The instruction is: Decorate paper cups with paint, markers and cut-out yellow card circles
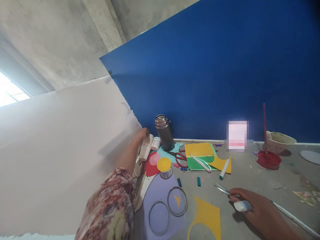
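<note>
My left hand (143, 134) reaches to the back left of the table, at the top of a white paper cup (146, 148) lying tilted; its fingers are partly hidden. Beside that cup is a smaller white cup (155, 143), left of an open dark metal bottle (165, 135). At the lower right, my right hand (250, 208) is closed around metal tweezers (222, 189), their tips apart, and a small white object with a blue mark (242, 206). A yellow round piece (164, 164) rests on a small jar (166, 173).
Red-handled scissors (181, 156) lie beside yellow and green sheets (198, 151) with markers (200, 163). Two metal rings (159, 218) sit on purple paper (150, 196). A red dish (268, 160) with an upright stick and a pale container (282, 140) stand at the back right, before a blue panel (212, 73).
</note>
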Available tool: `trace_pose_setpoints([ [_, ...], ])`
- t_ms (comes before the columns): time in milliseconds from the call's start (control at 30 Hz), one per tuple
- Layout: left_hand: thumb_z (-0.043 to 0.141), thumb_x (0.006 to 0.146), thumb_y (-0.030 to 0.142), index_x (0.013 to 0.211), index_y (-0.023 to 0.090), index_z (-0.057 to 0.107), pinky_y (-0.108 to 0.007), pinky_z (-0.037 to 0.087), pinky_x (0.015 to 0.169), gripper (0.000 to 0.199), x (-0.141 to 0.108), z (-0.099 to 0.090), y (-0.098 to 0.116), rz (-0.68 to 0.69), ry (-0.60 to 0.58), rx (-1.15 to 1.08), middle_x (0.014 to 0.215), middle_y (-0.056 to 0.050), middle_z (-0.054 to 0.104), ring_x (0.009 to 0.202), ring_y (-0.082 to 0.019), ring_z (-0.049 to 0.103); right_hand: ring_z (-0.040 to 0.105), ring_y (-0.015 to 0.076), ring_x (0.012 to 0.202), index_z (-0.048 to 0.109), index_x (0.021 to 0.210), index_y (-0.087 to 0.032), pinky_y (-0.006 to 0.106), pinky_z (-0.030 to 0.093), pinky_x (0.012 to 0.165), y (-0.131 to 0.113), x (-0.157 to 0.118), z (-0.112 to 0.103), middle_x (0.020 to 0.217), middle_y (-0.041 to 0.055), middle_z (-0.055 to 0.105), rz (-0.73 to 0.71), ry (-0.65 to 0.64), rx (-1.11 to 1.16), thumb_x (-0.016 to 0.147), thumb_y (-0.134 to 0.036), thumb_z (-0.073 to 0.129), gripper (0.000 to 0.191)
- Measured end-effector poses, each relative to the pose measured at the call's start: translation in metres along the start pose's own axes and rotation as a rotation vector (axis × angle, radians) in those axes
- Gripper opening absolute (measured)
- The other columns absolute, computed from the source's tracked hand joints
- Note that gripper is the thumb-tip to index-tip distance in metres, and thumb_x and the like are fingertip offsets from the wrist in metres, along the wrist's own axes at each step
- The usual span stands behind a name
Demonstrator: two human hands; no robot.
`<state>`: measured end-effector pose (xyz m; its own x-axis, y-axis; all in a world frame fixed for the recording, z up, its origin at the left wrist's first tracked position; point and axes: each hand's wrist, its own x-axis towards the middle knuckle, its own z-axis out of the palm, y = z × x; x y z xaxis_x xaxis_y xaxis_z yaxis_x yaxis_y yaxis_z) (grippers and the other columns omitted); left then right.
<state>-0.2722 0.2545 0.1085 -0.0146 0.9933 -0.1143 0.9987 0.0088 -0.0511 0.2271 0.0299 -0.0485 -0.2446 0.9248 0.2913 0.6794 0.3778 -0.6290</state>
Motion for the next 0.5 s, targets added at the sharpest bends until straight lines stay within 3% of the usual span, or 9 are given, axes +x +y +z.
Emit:
trace_pose_setpoints([
  [200,0.066,0.1,0.038,0.133,0.019,0.062,-0.047,0.059,0.095,0.039,-0.009,-0.021,-0.02,-0.089,-0.057,0.114,0.134,-0.012,0.064,0.114,-0.025,0.067,0.08,0.0263,0.069,0.08,0.085,-0.033,0.032,0.063,0.058,0.004,-0.001,0.001,0.085,0.0012,0.084,-0.036,-0.01,0.034,0.088,-0.037,0.057,0.023],
  [500,0.066,0.099,0.038,0.133,0.019,0.062,-0.047,0.059,0.095,0.039,-0.029,-0.046,-0.016,-0.119,-0.07,0.208,0.134,-0.011,0.064,0.114,-0.026,0.067,0.078,0.0265,0.069,0.079,0.091,-0.032,0.033,0.06,0.061,0.008,-0.003,0.002,0.085,0.0009,0.083,-0.031,-0.075,-0.002,0.091,-0.037,0.058,0.021],
])
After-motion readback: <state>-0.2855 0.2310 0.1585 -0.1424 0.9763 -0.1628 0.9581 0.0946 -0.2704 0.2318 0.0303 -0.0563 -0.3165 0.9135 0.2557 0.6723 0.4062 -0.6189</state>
